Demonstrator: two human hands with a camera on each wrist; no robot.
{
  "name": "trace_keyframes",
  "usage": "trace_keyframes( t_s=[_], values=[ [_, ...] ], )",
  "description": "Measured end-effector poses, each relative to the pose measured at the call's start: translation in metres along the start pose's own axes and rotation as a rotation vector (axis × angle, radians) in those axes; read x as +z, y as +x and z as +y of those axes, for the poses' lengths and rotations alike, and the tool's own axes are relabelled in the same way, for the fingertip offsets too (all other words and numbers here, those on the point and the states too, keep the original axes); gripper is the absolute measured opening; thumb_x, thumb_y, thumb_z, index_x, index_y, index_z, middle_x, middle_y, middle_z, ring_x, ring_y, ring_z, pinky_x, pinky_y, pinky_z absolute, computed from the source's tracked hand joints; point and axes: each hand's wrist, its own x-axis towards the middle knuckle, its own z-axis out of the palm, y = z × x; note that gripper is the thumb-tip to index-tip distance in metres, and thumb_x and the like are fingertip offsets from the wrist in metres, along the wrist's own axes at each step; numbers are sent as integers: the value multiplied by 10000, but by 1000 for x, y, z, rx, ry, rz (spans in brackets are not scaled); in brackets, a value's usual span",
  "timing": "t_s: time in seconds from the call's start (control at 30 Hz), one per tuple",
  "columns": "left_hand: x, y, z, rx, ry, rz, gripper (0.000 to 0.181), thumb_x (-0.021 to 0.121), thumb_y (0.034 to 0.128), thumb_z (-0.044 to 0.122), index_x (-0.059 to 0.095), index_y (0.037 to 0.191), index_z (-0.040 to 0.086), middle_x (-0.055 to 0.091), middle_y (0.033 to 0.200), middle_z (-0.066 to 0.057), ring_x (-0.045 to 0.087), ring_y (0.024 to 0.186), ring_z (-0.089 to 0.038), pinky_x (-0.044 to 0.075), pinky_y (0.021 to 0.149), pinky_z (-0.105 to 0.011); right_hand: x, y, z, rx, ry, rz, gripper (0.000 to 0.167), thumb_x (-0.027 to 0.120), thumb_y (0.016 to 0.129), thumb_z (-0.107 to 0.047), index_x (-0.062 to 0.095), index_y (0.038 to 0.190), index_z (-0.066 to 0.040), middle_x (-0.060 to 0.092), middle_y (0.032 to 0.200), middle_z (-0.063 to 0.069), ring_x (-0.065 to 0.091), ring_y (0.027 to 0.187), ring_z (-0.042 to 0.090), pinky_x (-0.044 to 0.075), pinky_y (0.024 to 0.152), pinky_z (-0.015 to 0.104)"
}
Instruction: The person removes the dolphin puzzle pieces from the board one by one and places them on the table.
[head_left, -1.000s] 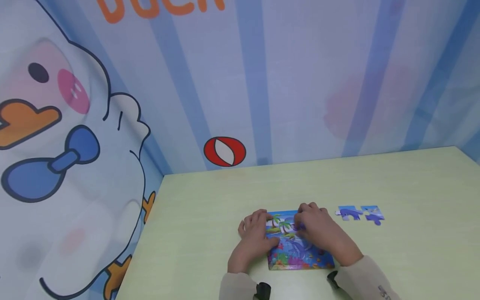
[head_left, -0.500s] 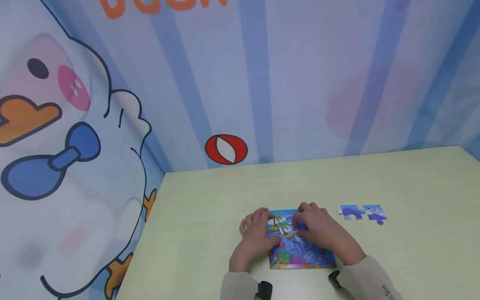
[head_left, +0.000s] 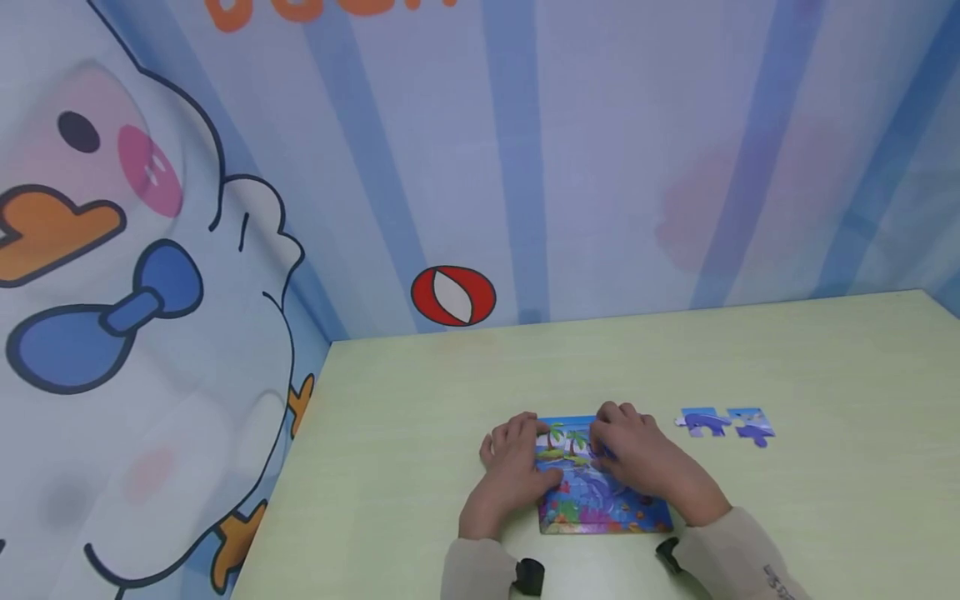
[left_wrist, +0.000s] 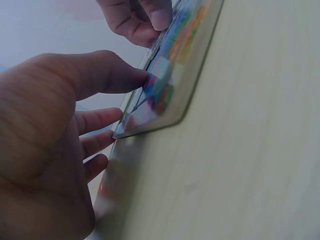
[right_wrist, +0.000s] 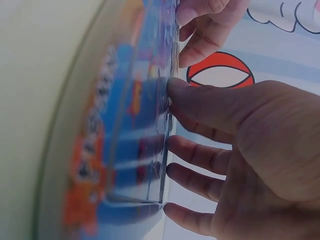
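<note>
A colourful jigsaw puzzle (head_left: pixel 577 504) with palm trees and sea animals lies in a shallow tray on the table. My left hand (head_left: pixel 512 468) rests at its left side, thumb on the picture and fingers along the edge; in the left wrist view that thumb (left_wrist: pixel 112 75) touches the puzzle's surface. Over the upper right part is my right hand (head_left: pixel 636 450), thumb and index finger close together on a puzzle piece (head_left: pixel 577 442) with a palm tree, largely hidden beneath them. The remaining right fingers (right_wrist: pixel 192 182) touch the tray in the right wrist view.
Two loose puzzle pieces, one with a purple shape (head_left: pixel 705 423) and one beside it (head_left: pixel 752 425), lie right of the tray. Behind the pale table (head_left: pixel 405 433) rises a blue striped backdrop (head_left: pixel 600 167) with a printed duck at left.
Under my right fingers the palm-tree piece has shifted, first slightly left, then back right and up beside the other palm. Both hands stay in nearly the same place.
</note>
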Motion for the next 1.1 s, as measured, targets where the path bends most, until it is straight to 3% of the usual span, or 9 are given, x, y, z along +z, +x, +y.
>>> trace_keyframes(
  t_s=[0.37, 0.6, 0.77, 0.9, 1.1],
  values=[
    [0, 0, -1, 2, -14, -1, 534, 703, 859, 230, 509, 1330, 70, 316, 1554, -123, 212, 1400, -393, 47, 1126, -654, 1, -2, -1, -21, -43, 16, 255, 743, 921, -103, 506, 842, -150, 483, 1054, 62, 412, 915, 268, 374, 724, 466],
    [-1, 0, 0, 2, -8, -2, 535, 695, 853, 242, 514, 1328, 78, 328, 1551, -117, 222, 1398, -386, 56, 1127, -649, 0, 0, 0, -33, -44, 42, 226, 634, 951, -57, 539, 771, -156, 520, 1007, 60, 443, 900, 275, 410, 702, 478],
    [-2, 0, -1, 5, -4, -3, 521, 681, 851, 237, 524, 1326, 89, 330, 1550, -118, 219, 1404, -388, 57, 1126, -653, -1, 3, -4, 20, -14, 5, 179, 730, 928, -200, 591, 823, -159, 515, 1003, 37, 449, 928, 281, 414, 720, 496],
    [-2, -1, 1, 13, 17, -2, 480, 675, 848, 231, 568, 1307, 141, 337, 1547, -124, 233, 1399, -396, 66, 1123, -670, -2, 3, -6, 63, -30, -23, 299, 800, 876, -337, 567, 867, -149, 467, 975, 24, 427, 917, 276, 402, 723, 502],
    [-2, -3, 4, 18, 26, -4, 292, 678, 854, 202, 636, 1143, 212, 330, 1551, -133, 231, 1405, -410, 59, 1120, -695, 2, 1, -7, 77, -56, 22, 290, 812, 870, -277, 550, 873, -150, 449, 947, 31, 441, 910, 298, 409, 705, 499]
  ],
)
